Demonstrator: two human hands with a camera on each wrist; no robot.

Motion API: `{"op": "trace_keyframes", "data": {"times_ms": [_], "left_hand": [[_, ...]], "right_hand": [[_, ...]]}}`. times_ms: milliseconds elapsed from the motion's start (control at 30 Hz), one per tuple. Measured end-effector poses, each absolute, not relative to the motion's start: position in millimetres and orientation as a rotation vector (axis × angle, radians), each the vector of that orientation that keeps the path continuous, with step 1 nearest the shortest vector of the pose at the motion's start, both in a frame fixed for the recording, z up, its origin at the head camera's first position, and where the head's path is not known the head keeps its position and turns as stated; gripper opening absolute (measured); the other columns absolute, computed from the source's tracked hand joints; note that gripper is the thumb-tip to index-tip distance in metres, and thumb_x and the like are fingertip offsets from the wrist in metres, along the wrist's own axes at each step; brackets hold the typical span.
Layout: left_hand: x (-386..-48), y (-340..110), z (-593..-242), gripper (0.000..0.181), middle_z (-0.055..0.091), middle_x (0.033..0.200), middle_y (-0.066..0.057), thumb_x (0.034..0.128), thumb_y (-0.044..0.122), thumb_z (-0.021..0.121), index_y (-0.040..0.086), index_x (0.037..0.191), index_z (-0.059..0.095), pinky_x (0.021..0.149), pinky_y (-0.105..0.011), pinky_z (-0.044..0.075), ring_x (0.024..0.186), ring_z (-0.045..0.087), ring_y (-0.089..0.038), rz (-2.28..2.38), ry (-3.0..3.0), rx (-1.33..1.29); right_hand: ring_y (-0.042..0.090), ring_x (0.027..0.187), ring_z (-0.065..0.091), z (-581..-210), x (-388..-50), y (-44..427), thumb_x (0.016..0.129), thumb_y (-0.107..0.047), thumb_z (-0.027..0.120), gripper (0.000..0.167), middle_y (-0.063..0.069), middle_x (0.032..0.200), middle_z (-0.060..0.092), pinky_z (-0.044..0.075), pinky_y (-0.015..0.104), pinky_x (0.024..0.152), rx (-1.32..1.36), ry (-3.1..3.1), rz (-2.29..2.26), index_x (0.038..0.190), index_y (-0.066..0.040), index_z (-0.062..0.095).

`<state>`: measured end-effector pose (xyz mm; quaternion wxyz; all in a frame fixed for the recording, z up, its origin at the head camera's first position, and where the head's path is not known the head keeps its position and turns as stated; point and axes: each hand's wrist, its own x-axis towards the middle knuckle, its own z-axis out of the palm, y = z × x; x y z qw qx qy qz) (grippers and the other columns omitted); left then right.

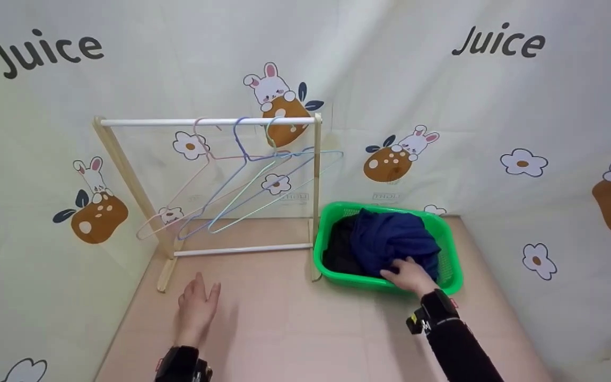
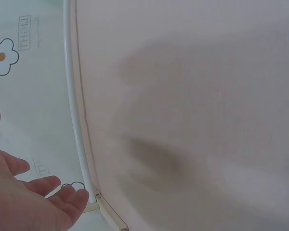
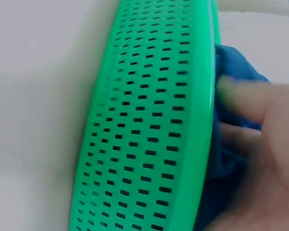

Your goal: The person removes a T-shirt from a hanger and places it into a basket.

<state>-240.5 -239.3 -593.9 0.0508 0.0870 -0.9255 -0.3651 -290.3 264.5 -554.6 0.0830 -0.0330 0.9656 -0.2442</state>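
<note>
A dark blue piece of clothing (image 1: 390, 239) lies bunched in a green plastic basket (image 1: 451, 260), beside a black cloth (image 1: 337, 249). My right hand (image 1: 410, 276) reaches over the basket's near rim and touches the blue clothing with thumb and fingers. In the right wrist view that hand (image 3: 274, 139) is blurred, and cloth hides some fingertips, so I cannot tell whether they grip. My left hand (image 1: 197, 307) is held in front of the rack, holding nothing. Its fingers are relaxed and spread a little in the left wrist view.
On the left stands a wooden rack (image 1: 316, 175) with a white top bar (image 1: 151, 122). From it hang a pink hanger (image 1: 178, 191), a blue-purple hanger (image 1: 224, 183) and a light green hanger (image 1: 242, 199). Printed curtains (image 1: 390, 69) enclose the pinkish floor (image 1: 295, 318).
</note>
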Motion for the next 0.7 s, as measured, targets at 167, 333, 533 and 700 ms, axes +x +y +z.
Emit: {"op": "trace_keyframes", "data": {"times_ms": [167,333,533,700], "left_hand": [[-242,-228,-597,0.07,0.028,0.146,-0.042,0.1031,0.032,0.049,-0.013,0.15,0.022,0.107,-0.065,0.021,0.132,0.026,-0.06,-1.101,-2.808,0.24],[-244,-214,-600,0.069,0.031,0.144,-0.041,0.1025,0.031,0.052,-0.013,0.149,0.026,0.106,-0.066,0.024,0.131,0.029,-0.06,-1.069,-2.817,0.176],[-250,-194,-589,0.069,0.03,0.147,-0.039,0.1016,0.035,0.053,-0.009,0.149,0.029,0.104,-0.068,0.026,0.133,0.029,-0.058,-0.992,-2.88,0.101],[-253,-178,-568,0.069,0.028,0.149,-0.037,0.0995,0.038,0.056,-0.006,0.148,0.035,0.103,-0.069,0.025,0.136,0.026,-0.055,-0.89,-2.901,0.016]], "right_hand": [[0.062,0.124,0.038,-559,-287,260,0.1,-0.058,0.044,0.072,0.041,0.138,0.041,0.036,0.069,0.095,-0.082,2.811,-0.631,0.133,0.004,0.058],[0.058,0.115,0.048,-559,-283,262,0.1,-0.06,0.04,0.068,0.035,0.128,0.051,0.041,0.068,0.086,-0.079,2.875,-0.563,0.124,-0.002,0.066],[0.037,0.079,0.064,-545,-278,258,0.098,-0.055,0.05,0.049,0.011,0.084,0.066,0.047,0.055,0.073,0.025,3.045,-0.474,0.085,-0.011,0.066],[0.032,0.065,0.06,-536,-271,245,0.096,-0.042,0.061,0.036,0.003,0.066,0.059,0.046,0.05,0.068,-0.049,3.324,-0.46,0.074,-0.013,0.062]]}}
